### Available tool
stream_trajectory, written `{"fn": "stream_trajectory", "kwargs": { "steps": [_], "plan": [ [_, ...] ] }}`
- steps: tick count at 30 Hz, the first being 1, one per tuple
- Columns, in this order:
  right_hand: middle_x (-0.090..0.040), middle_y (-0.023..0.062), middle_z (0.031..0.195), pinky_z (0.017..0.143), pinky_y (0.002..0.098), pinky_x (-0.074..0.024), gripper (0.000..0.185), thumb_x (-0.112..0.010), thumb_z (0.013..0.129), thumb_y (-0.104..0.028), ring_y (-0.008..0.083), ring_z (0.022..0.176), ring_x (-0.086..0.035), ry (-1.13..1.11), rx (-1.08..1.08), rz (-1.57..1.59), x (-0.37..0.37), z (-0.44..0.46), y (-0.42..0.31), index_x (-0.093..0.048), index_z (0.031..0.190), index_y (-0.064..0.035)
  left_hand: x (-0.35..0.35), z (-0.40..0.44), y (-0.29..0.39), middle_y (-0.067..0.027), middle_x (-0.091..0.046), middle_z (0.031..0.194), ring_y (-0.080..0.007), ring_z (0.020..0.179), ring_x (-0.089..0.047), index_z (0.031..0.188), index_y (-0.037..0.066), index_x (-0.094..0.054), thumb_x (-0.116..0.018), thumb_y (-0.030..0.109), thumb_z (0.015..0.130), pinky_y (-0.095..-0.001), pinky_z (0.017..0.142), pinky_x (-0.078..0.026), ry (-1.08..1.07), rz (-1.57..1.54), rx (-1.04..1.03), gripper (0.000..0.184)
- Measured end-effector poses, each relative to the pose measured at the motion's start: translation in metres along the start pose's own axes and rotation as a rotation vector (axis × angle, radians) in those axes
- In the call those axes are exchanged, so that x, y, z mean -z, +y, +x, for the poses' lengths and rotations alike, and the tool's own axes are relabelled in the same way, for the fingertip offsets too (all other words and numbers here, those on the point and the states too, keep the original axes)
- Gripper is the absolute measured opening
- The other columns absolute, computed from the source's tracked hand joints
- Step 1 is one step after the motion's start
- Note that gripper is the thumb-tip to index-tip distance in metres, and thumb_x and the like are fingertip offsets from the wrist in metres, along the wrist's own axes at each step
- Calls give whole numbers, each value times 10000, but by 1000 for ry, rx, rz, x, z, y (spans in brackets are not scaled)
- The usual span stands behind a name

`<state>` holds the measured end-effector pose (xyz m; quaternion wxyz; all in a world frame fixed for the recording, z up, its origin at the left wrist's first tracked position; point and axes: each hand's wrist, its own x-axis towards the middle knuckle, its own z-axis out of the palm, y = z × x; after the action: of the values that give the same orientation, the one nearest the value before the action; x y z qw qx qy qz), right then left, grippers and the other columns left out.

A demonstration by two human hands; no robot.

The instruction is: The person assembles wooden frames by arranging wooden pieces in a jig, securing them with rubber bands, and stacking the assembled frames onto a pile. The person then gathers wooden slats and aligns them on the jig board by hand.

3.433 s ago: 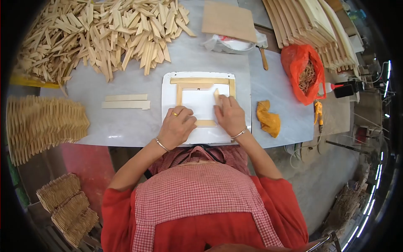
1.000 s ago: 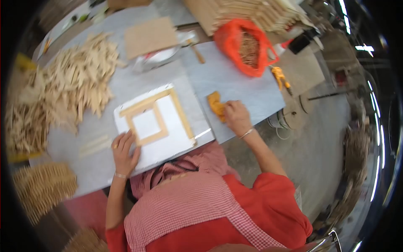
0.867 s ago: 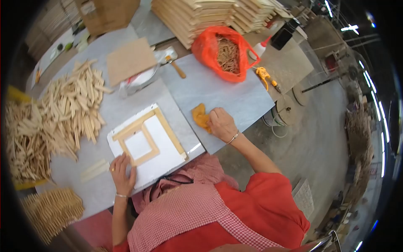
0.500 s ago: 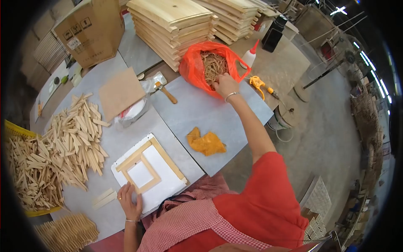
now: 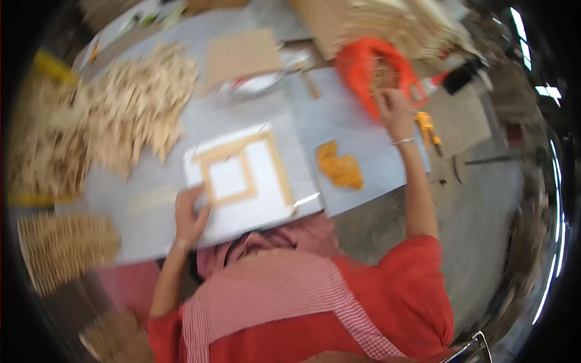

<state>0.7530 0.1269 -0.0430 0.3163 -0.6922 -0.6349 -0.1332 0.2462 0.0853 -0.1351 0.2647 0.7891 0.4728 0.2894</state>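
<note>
A small square wooden frame (image 5: 249, 175) lies on a white board (image 5: 265, 192), inside an L of light wooden strips (image 5: 278, 166) along the board's top and right edges. Against the frame's lower-left corner rests my left hand (image 5: 192, 216), thumb and fingers apart. My right hand (image 5: 394, 112) is at the mouth of an orange-red plastic bag (image 5: 356, 68), fingers pinched together. Inside the bag are many small tan, thin pieces (image 5: 384, 74), blurred here. Whatever the right fingers hold is too smeared to make out. A mustard-yellow cloth (image 5: 341, 166) lies between the board and that hand.
Loose wooden pieces (image 5: 136, 103) are heaped at left, spilling from a yellow basket (image 5: 55, 65). A brown square panel (image 5: 242, 54) and a wooden-handled tool (image 5: 311, 85) lie farther back. Stacked boards (image 5: 399, 27) stand behind the bag. A yellow tool (image 5: 427, 128) is at right.
The camera has turned, so the table appears shifted right and up, with blur. My right hand stays at the bag, its fingertips nearer the rim. My left hand remains by the frame.
</note>
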Motion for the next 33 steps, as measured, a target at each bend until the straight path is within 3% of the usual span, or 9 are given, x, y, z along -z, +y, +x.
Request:
{"fn": "stream_trajectory", "kwargs": {
  "steps": [3, 4, 7, 12, 14, 17, 19, 25, 33],
  "plan": [
    [-561, 64, 748, 542, 360, -457, 56, -638, 837, -121, 243, 678, -590, -74, 309, -37, 7, -12, -89, -617, 873, -83, 3, 4, 3, -121, -595, 1151, -286, 1072, -549, 1126, 40, -600, -638, 43, 779, -351, 912, -436, 117, -112, 76, 349],
    [-549, 63, 752, 531, 355, -462, 116, -634, 804, -93, 240, 659, -583, -162, 401, -31, 2, -21, -111, -616, 918, -92, 4, 2, 2, -109, -591, 1152, -261, 1073, -552, 1121, 45, -602, -639, 47, 789, -331, 906, -440, 144, -170, 114, 334],
    [-550, 59, 741, 511, 338, -467, 155, -624, 801, -55, 229, 640, -587, -337, 563, 209, -28, -60, -182, -636, 946, -107, 4, 2, 0, -67, -576, 1135, -177, 1016, -556, 1103, 51, -609, -642, 85, 821, -275, 859, -445, 201, -318, 207, 286],
    [-488, 43, 748, 487, 321, -461, 147, -642, 790, -136, 186, 655, -566, -523, 709, 444, -78, -115, -270, -612, 925, -84, 1, 2, -1, -77, -578, 1116, -202, 977, -562, 1081, 52, -615, -646, 98, 822, -296, 836, -455, 241, -341, 256, 264],
    [-466, 48, 743, 484, 317, -458, 158, -637, 795, -138, 187, 653, -556, -503, 745, 427, -96, -122, -281, -606, 935, -72, -1, 2, -3, -84, -576, 1115, -221, 987, -558, 1071, 54, -619, -652, 111, 821, -310, 842, -454, 234, -341, 297, 258],
    [-431, 58, 740, 486, 303, -456, 176, -630, 794, -146, 185, 659, -542, -468, 777, 386, -108, -122, -285, -582, 935, -51, -2, 3, -6, -108, -561, 1144, -276, 1045, -523, 1072, 47, -615, -679, 165, 804, -352, 881, -433, 237, -152, 176, 299],
    [-463, 72, 794, 509, 297, -499, 196, -630, 746, -146, 189, 712, -547, -433, 830, 327, -110, -118, -283, -573, 875, -10, -1, 4, -5, -119, -530, 1199, -309, 1120, -469, 1121, 49, -585, -727, 247, 751, -398, 929, -389, 205, 32, 41, 443],
    [-447, 51, 735, 497, 300, -466, 135, -649, 772, -143, 183, 674, -556, -439, 765, 343, -122, -113, -278, -562, 846, -70, -4, 10, 4, -108, -457, 1300, -298, 1201, -409, 1220, 80, -512, -788, 350, 642, -449, 964, -323, 82, 232, 32, 695],
    [-501, 43, 710, 472, 307, -467, 186, -663, 795, -171, 178, 648, -576, -294, 676, 238, -165, -64, -282, -504, 752, -86, 8, 30, 20, -107, -399, 1389, -315, 1285, -358, 1315, 75, -447, -812, 374, 589, -480, 1008, -297, -99, 422, 81, 866]
  ]
}}
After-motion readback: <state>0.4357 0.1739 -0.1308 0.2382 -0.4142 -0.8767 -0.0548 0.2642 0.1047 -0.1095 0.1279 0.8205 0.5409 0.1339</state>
